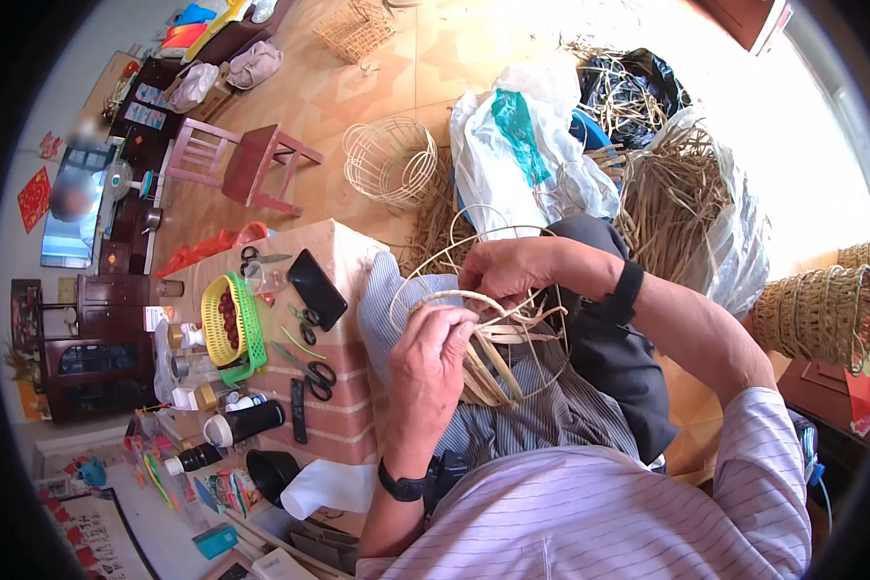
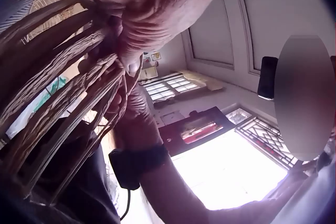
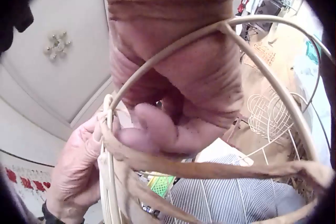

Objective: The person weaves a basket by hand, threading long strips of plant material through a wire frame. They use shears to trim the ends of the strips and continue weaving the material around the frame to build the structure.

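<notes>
- Directions take the unfinished basket (image 1: 515,333) as the clock's centre in the head view; it sits over the person's lap, a round frame of thin ribs with flat pale strips running through it.
- The left hand (image 1: 425,360) is at 8 o'clock, nearly closed: thumb and bent fingers pinch the basket's rim, the thumb pressing on the strips where they gather.
- The right hand (image 1: 503,271) is at 12 o'clock, also nearly closed, its fingers curled in at the rim close to the left fingertips; exactly which strand they grip is hidden.
- In the right wrist view, a broad brown strip (image 3: 205,169) crosses just below the right fingers, and a thin hoop arcs in front of that hand.
- Striped cloth (image 1: 570,406) lies beneath the basket, toward 5 o'clock.
- At 11 o'clock, well apart on the floor, stands an open-ribbed basket (image 1: 390,159).
- At 2 o'clock is a bag of dry straw (image 1: 677,193).
- At 8 o'clock, black-handled scissors (image 1: 320,381) lie on the table (image 1: 343,418).
- A dark phone (image 1: 317,290) lies at 9 o'clock.
</notes>
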